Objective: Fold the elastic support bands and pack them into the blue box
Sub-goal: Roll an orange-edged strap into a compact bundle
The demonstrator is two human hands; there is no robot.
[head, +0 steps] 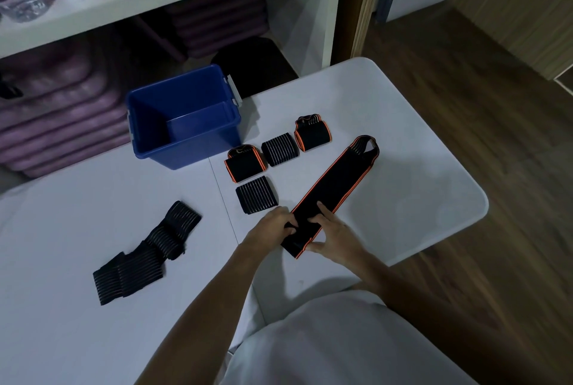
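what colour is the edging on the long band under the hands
Orange, running along both long edges of the black long band; the head view shows it clearly.

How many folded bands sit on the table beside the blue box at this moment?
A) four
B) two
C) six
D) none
A: four folded bands lie on the table just right of the blue box, two orange-edged and two striped; both hands work on the long orange-edged band, and the box looks empty.

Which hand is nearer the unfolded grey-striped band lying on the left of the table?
Left. The left hand grips the orange-edged band, right of the grey-striped band; the right hand is farther right, across that band.
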